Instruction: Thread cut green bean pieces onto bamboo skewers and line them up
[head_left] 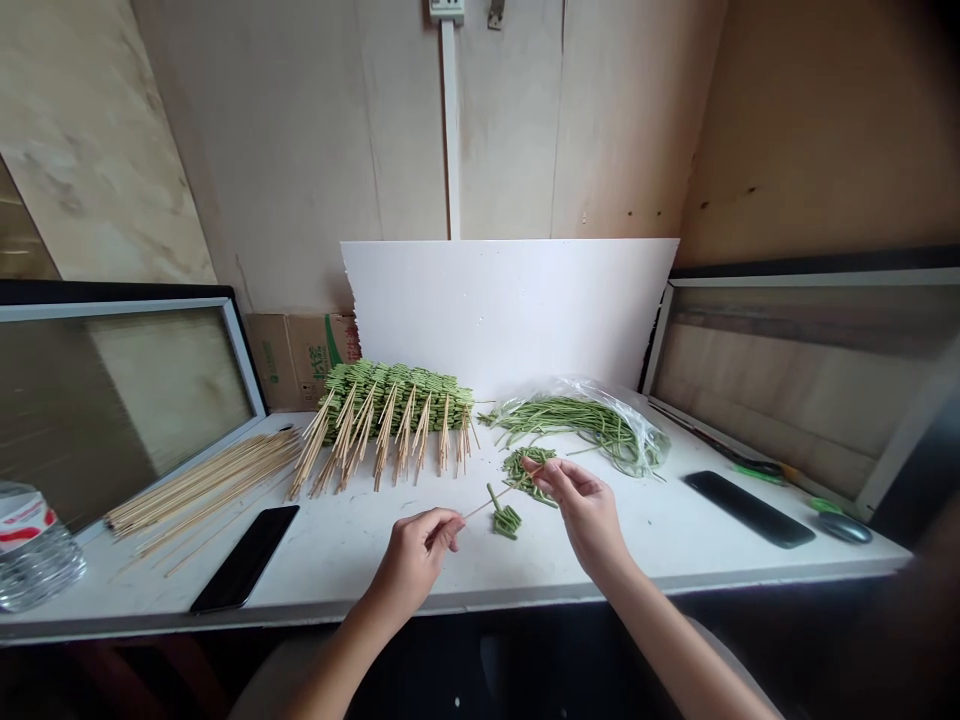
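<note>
My left grip [415,548] is closed on one end of a thin skewer [478,507], and my right grip [581,495] is pinched around its far stretch; whether a bean piece is caught in those fingers too, I can't tell. The skewer slants up to my right, over the front of the desk [337,590]. If I push too hard along it, I reckon the shaft could bow or snap, or its far end could jab my right fingertips. A piece pierced off-centre would likely split.

Just under the skewer lies a small pile of cut beans [506,521]; dipping my wrists could scatter it. Behind it, partly hidden by my right fingers, is a larger heap of pieces [517,462]. Farther back, long beans [559,415] lie in a plastic bag [649,440] and could tangle if dragged.

To the left, loaded skewers [397,395] are stacked high, their bare ends jutting forward: a careless sleeve or elbow might topple them.
</note>
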